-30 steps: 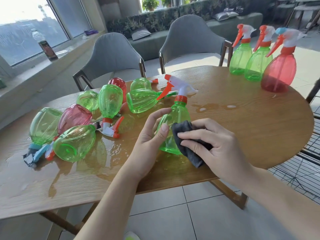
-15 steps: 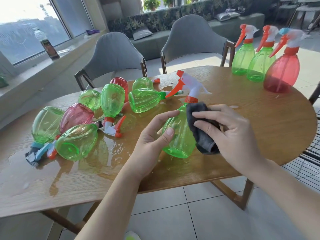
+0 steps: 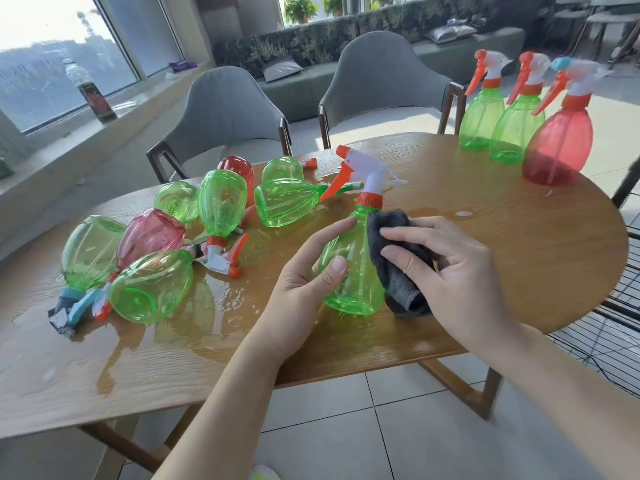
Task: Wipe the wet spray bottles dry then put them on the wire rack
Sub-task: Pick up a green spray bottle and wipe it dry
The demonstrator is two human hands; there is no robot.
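Note:
A green spray bottle (image 3: 353,268) with a white and orange trigger head stands tilted near the table's front edge. My left hand (image 3: 308,278) grips its body from the left, thumb on the front. My right hand (image 3: 446,271) holds a dark grey cloth (image 3: 398,261) pressed against the bottle's right side. Several wet green and pink bottles (image 3: 152,285) lie on their sides in a puddle at the left. Two green bottles (image 3: 481,116) and a red bottle (image 3: 557,147) stand upright at the far right. A black wire rack (image 3: 609,337) shows low beyond the table's right edge.
The round wooden table (image 3: 502,216) has water pooled on its left half. Two grey chairs (image 3: 381,84) stand behind it. A window ledge with a dark bottle (image 3: 91,93) runs along the left. Tiled floor lies below the table's front edge.
The cloth in my right hand rose from the bottle's lower body to its shoulder, then slid back down the right side. The bottle turned more upright; my left hand kept its grip.

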